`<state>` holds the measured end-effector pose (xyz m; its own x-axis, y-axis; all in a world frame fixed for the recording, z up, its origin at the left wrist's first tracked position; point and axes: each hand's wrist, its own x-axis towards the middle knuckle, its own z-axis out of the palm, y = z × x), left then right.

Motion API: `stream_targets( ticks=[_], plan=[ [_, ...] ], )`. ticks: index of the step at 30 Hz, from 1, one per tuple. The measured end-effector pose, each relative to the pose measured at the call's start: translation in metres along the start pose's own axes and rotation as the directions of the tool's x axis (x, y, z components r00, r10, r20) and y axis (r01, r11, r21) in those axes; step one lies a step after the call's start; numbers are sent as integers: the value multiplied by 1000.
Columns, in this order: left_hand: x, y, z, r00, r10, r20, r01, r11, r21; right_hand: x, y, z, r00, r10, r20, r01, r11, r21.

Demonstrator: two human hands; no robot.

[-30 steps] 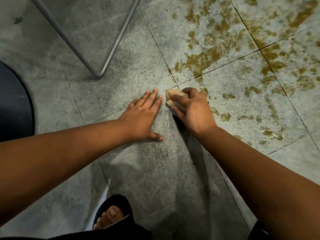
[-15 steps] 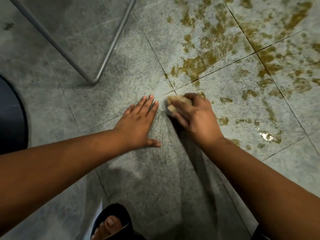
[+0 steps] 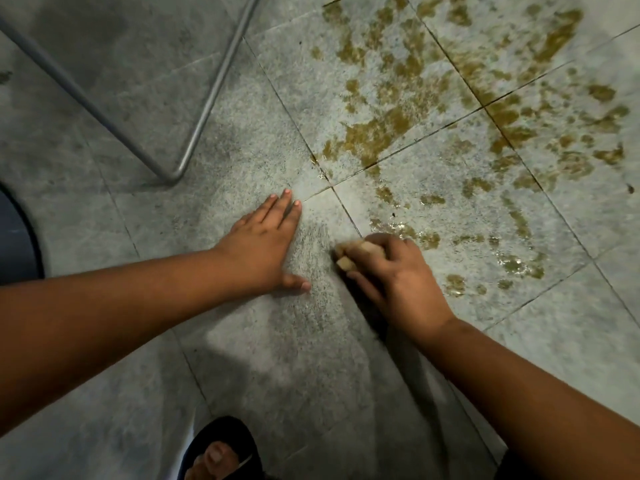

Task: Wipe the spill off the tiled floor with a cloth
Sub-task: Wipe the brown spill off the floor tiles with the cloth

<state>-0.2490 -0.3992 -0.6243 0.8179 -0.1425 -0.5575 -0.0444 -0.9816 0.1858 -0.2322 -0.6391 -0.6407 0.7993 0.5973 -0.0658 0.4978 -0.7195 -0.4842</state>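
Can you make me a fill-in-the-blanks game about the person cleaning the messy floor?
1. The right hand holds a wadded ____.
2. The left hand lies ____ on the tiled floor.
3. The spill is a ____ colour.
4. The bent metal tube sits on the same side as the ____ hand.

Missing words: cloth; flat; brownish-yellow; left

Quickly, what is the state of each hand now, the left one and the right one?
Left hand: open, fingers straight, palm flat on the tiled floor.
Right hand: closed, gripping the cloth against the floor.
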Motion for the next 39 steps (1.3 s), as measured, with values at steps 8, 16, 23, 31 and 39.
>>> stream_targets(
  ticks=[8, 16, 23, 31, 39],
  plan=[
    [23, 35, 4, 998, -26, -61, 27, 1000, 9, 56, 35, -3, 988, 149, -45, -152, 986, -73],
    [29, 48, 20, 994, -58, -88, 55, 998, -41, -7, 18, 8, 985, 159, -62, -162, 986, -32],
    [29, 51, 17, 997, -64, -38, 62, 997, -38, 25, 42, -14, 980, 97, -172, -91, 995, 42],
    [29, 53, 14, 997, -69, -20, 68, 996, -50, 26, 47, -11, 967, 225, -119, -231, 972, -40],
    [31, 68, 3, 995, -95, 28, 96, 995, -29, -2, 38, -7, 954, 228, -196, -224, 974, 47]
  ],
)
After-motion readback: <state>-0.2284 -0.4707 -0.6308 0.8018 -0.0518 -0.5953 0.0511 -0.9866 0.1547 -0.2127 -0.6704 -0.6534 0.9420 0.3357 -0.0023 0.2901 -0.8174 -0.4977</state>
